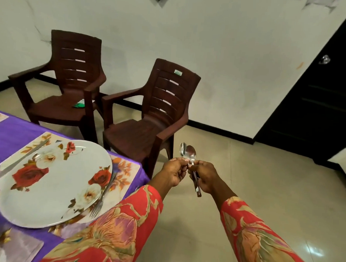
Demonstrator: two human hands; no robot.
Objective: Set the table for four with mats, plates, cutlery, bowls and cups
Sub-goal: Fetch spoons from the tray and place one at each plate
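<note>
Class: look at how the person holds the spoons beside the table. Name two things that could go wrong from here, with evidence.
1. Both hands, left hand and right hand, pinch the spoons over bare floor, off the table; separating them could drop one.
2. The plate overlaps the fork near the table edge, so laying a spoon there might nudge it.

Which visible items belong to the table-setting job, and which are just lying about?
Job: spoons gripped by both hands, left hand, right hand; floral plate; fork; knife; mat.
Lying about: two brown chairs; green packet; door.
</note>
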